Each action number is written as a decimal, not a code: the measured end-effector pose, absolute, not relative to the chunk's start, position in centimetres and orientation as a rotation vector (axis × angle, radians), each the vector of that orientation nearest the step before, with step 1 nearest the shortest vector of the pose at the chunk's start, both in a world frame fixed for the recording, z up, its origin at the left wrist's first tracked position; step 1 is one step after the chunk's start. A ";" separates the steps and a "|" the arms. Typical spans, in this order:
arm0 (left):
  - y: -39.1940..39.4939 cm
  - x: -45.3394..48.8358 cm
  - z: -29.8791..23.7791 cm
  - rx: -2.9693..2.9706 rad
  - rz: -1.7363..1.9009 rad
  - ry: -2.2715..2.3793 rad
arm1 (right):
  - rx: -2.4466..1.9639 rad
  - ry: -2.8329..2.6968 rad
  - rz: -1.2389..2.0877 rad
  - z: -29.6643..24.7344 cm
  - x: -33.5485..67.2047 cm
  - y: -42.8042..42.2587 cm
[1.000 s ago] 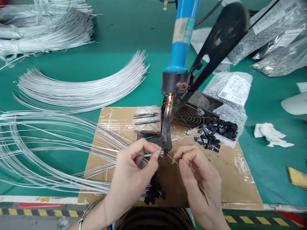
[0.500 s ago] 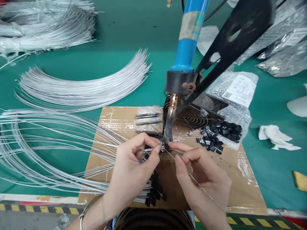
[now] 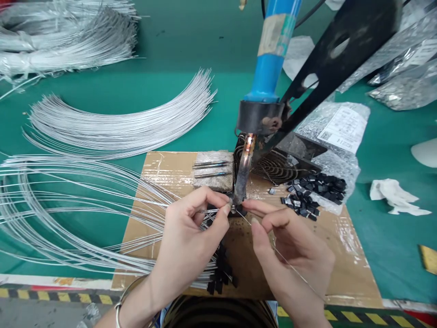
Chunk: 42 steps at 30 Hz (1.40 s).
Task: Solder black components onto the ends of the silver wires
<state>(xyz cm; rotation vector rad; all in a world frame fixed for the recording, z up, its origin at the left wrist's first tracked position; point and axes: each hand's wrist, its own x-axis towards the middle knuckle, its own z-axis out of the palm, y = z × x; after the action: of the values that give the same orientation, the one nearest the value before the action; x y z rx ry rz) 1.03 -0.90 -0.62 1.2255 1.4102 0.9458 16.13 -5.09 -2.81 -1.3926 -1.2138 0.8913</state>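
Under the tip of a blue-handled soldering iron (image 3: pixel 243 175), held in a black bracket (image 3: pixel 327 77), my two hands come close together. My left hand (image 3: pixel 194 232) pinches a thin white wire (image 3: pixel 212 211) between thumb and forefinger, its end at the iron's tip. The small part at that end is mostly hidden by the fingertips. My right hand (image 3: pixel 290 241) is closed on a thin strand of solder wire (image 3: pixel 246 219), which runs from the tip back across the palm. Below my left hand lie white wires with black connectors (image 3: pixel 221 271) on their ends.
A cardboard sheet (image 3: pixel 341 259) covers the bench. Loose black connectors (image 3: pixel 316 189) lie by a bubble-wrap bag (image 3: pixel 341 132) on the right. A pad with metal rods (image 3: pixel 213 180) sits beside the iron. A curved wire bundle (image 3: pixel 119 130) and loose wires (image 3: pixel 85 200) spread left.
Both hands stay at the iron's tip with nearly the same grip. The whole view has shifted slightly, and the right hand sits a little farther right.
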 end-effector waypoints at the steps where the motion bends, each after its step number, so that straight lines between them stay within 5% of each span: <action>1: -0.9 1.0 -0.6 1.225 0.948 1.408 | -1.387 -1.212 0.893 -2.8 16.1 -5.1; 42: -1.1 1.1 -0.4 1.268 0.965 1.419 | -1.350 -1.269 0.794 -2.9 15.8 -5.3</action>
<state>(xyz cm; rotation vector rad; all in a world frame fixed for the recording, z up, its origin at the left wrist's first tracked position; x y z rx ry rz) 1.06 -1.14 -0.38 1.2677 1.4185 0.9651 15.79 -5.26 -2.89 -1.3500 -1.2690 0.7944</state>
